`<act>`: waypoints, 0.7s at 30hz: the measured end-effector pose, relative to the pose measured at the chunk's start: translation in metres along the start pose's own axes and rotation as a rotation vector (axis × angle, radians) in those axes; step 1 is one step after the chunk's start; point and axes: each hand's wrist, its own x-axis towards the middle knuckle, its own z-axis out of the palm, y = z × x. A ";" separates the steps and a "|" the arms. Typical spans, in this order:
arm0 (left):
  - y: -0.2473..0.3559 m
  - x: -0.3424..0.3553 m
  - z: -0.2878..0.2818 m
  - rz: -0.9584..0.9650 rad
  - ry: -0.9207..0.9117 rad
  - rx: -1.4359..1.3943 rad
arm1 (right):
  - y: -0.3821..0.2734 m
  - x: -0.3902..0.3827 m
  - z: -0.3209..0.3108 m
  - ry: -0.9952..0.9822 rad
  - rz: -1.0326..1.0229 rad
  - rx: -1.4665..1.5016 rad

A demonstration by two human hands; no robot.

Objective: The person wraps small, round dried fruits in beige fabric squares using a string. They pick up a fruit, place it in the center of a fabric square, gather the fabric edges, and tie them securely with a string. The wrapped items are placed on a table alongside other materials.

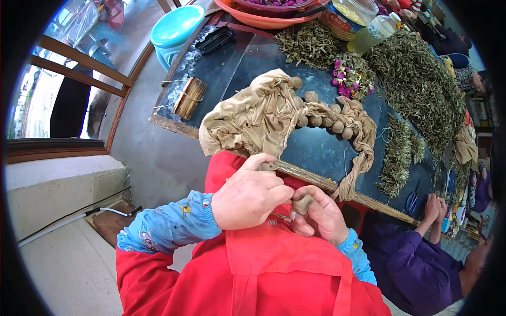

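A long piece of tan cloth (pixel 253 113) lies bunched over the table's front edge, with round knobs (pixel 315 120) bulging along its twisted right part. Just in front of it, close to my red apron, both hands meet. The fingers of my right hand (pixel 322 215) are closed around a small tan cloth-wrapped knob (pixel 302 204). Thumb and fingertips of my left hand (pixel 252 194) pinch together beside that knob; what lies between them is too small to make out. A bit of the cloth also shows at the left hand's upper fingers.
On the dark table (pixel 316 150) stand a string-tied wooden bundle (pixel 190 98), a black tray (pixel 215 40) and heaps of dried leaves (pixel 416 73). Pink flowers (pixel 348 79), a bottle (pixel 374 32) and scissors (pixel 412 201) lie farther right. A blue stool (pixel 177 26) stands left; a person in purple (pixel 421 263) sits right.
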 end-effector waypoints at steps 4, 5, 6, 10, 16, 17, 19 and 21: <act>-0.008 0.000 0.015 -0.019 -0.001 -0.296 | -0.002 0.007 0.000 -0.193 -0.224 -0.432; -0.009 0.000 0.015 0.032 0.007 -0.256 | -0.002 0.006 0.000 -0.211 -0.164 -0.293; -0.011 0.004 0.012 0.088 0.013 -0.216 | -0.003 0.005 -0.001 -0.224 -0.109 -0.156; -0.008 0.005 0.005 0.147 -0.035 -0.196 | -0.007 -0.001 -0.004 -0.223 0.058 0.109; -0.013 0.009 0.003 0.036 -0.174 -0.520 | -0.011 0.008 -0.002 -0.264 -0.219 -0.439; -0.014 0.009 0.004 0.088 -0.157 -0.544 | -0.008 0.006 -0.004 -0.296 -0.160 -0.285; -0.013 0.008 0.007 0.171 -0.157 -0.470 | -0.001 0.003 -0.011 -0.357 -0.038 0.023; -0.012 0.006 0.007 0.128 -0.178 -0.528 | -0.004 0.003 -0.011 -0.347 -0.035 -0.094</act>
